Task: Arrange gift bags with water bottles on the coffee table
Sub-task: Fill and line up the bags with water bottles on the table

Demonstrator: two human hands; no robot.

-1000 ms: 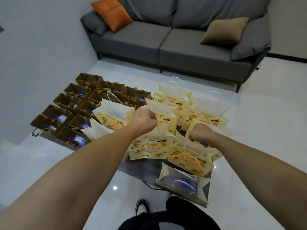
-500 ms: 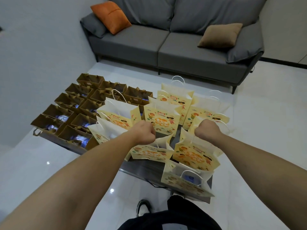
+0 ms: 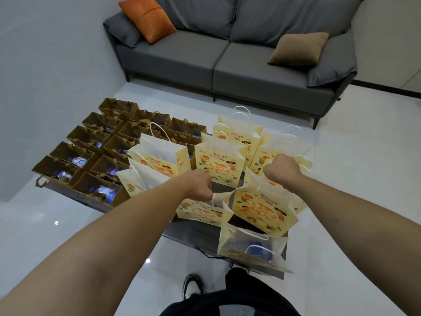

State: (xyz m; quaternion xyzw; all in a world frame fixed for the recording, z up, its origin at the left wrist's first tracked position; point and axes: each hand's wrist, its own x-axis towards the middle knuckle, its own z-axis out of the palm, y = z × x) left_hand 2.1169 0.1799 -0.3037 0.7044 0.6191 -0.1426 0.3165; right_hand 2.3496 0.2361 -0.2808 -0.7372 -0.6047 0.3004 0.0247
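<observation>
Grey sofa (image 3: 227, 60) behind; coffee table (image 3: 196, 233) crowded with brown bags (image 3: 91, 153) and yellow bags (image 3: 218, 163). Left hand (image 3: 199, 185) and right hand (image 3: 281, 171) each fist a bag's cord handles. Lower both gently, upright, into gaps.

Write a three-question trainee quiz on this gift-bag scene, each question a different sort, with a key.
1. True or false: the left hand grips the white cord handle of a yellow printed paper gift bag.
2. Which cushion lies at the left end of the grey fabric sofa? A. orange cushion B. green cushion C. white cushion
3. Fill in: the plain brown paper gift bags stand to the ____ of the yellow ones.

Key: 1 true; 2 A; 3 left.
</observation>
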